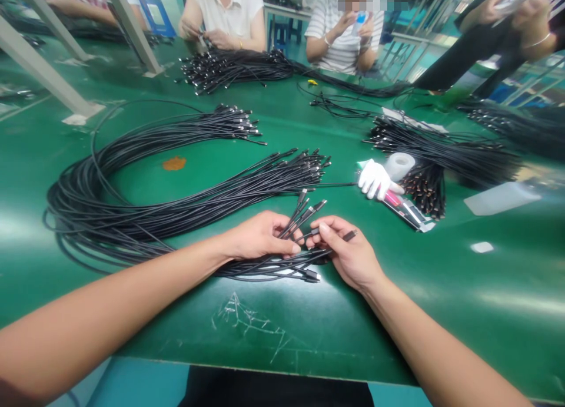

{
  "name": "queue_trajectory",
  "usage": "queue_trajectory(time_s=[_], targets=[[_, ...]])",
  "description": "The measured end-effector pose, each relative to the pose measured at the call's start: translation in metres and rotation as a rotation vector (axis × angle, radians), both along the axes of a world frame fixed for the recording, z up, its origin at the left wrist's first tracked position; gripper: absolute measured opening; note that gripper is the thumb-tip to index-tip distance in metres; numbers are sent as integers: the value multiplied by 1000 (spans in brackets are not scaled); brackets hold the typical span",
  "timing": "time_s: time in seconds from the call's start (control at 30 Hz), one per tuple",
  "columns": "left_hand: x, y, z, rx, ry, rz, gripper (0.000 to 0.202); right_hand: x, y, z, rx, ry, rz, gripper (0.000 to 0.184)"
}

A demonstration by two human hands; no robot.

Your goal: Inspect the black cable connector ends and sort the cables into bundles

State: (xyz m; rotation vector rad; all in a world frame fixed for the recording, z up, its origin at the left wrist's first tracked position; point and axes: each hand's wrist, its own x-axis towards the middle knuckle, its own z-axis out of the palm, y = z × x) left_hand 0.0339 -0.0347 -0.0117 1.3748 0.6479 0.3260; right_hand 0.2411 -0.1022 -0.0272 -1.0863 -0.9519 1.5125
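My left hand (pixel 269 236) is closed round several black cables, whose plug ends (pixel 311 211) stick up past the fingers. Thumb and fingers of my right hand (pixel 346 251) pinch one black cable by its connector end, just right of the left hand. Below both hands, more cable ends (pixel 312 275) lie on the green table. A large bundle of black cables (pixel 176 215) curves in a loop to the left, its connectors in two groups, one (pixel 315 165) just beyond my hands and one (pixel 238 121) farther back.
A white glove (pixel 374 178), a roll of clear tape (pixel 399 164) and a pink-and-black packet (pixel 408 209) lie to the right beside another cable bundle (pixel 445 148). More cables (pixel 238 68) lie across the table before co-workers. Metal posts (pixel 48 71) stand at the left.
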Motion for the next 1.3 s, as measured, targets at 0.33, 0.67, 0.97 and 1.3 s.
queue_trajectory(time_s=[0.33,0.67,0.97,1.3], targets=[[-1,2,4,-90,-85,-25,21,-1,1,0,2,-103,-85,29],[5,3,1,-345,-175,186,32,-4,0,8,34,75,-37,18],[4,-2,3,-213,-137,87,24,-1,3,4,31,56,-8,27],[5,-4,1,-166,-107,97,24,2,3,1,41,46,30,20]])
